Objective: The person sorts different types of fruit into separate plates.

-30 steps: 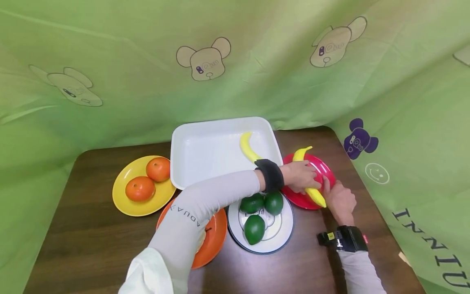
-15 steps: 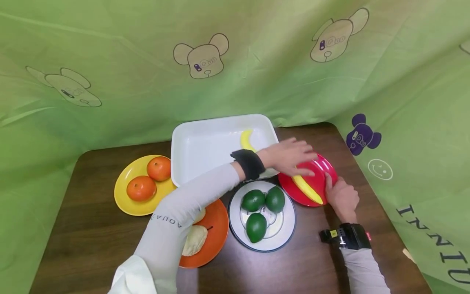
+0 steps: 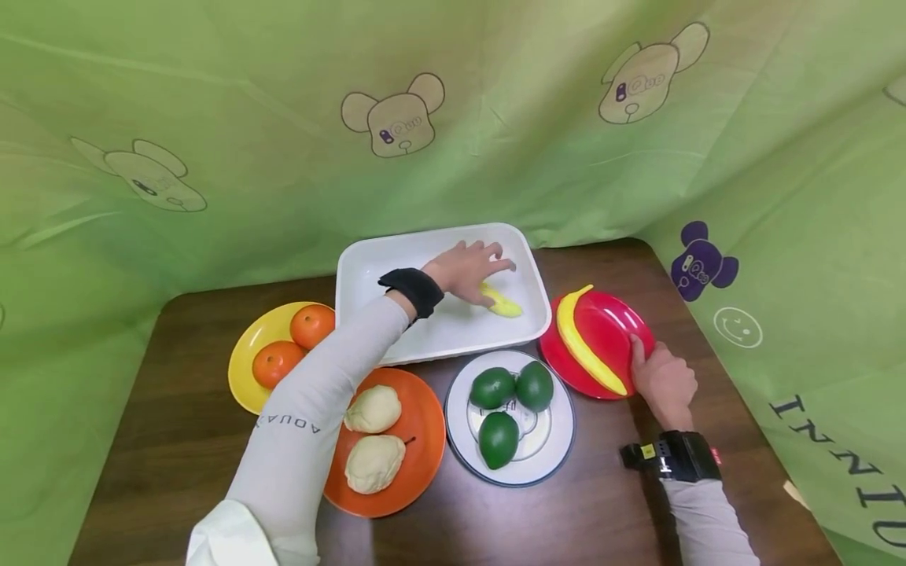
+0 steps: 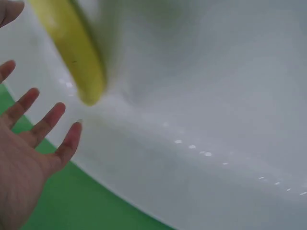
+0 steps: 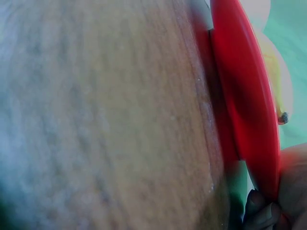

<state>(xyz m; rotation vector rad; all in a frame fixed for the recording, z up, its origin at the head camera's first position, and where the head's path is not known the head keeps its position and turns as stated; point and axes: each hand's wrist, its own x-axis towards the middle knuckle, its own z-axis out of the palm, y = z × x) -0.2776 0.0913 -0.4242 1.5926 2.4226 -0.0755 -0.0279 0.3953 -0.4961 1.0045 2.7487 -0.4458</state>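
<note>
My left hand [image 3: 467,271] is over the white tray [image 3: 389,314], its fingers spread beside a yellow banana [image 3: 504,303] lying in it. In the left wrist view the same banana [image 4: 76,57] appears near the spread fingers [image 4: 45,124], with a gap between them. On the right, my right hand [image 3: 664,385] pinches the rim of a red plate [image 3: 617,334], thumb on top. The right wrist view shows fingertips [image 5: 261,215] under the plate's edge. A second banana [image 3: 583,346] lies along the left part of that plate.
A white plate [image 3: 460,428] in front of the tray bears several dark green avocado-like fruits [image 3: 499,439]. Left of it, an orange plate [image 3: 425,464] holds two pale, lumpy fruits [image 3: 375,464]. A yellow plate [image 3: 244,354] carries two oranges [image 3: 276,362]. Green cloth [image 3: 283,196] hangs behind the table.
My left hand has let go of the banana on the red plate and moved left to the banana in the tray. The right hand stays at the red plate's rim.
</note>
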